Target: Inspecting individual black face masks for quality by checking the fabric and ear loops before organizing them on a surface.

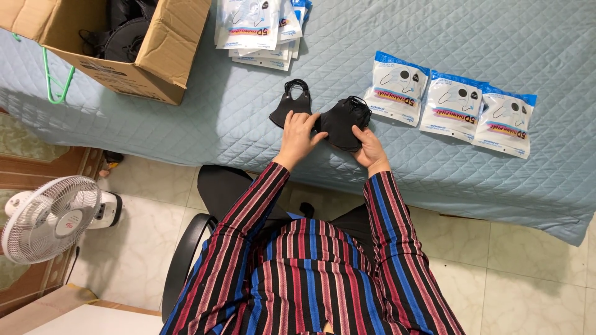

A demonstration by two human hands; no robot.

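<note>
head view: the left hand (298,133) lies flat, fingers spread and slack, gripping nothing; its fingertips rest on the near edge of a black mask (290,107) that lies just beyond them on the quilted blue cover (434,167). that mask's long axis runs away from the fingers, its ear loops at the far end. the right hand (367,146) pinches the near right edge of a second black mask (343,121), thumb on top and fingers curled under, so it is grasping that one. this mask sits between the two hands, just beyond the right fingertips and touching the left thumb side; its long axis runs across, from one hand toward the other. both hands are equally close to it, but only the right has hold.

further right of the right fingers, well apart, three sealed mask packets (452,102) lie in a row. beyond the left fingers sits a stack of packets (257,31), and further left an open cardboard box (124,49) with dark masks inside.
</note>
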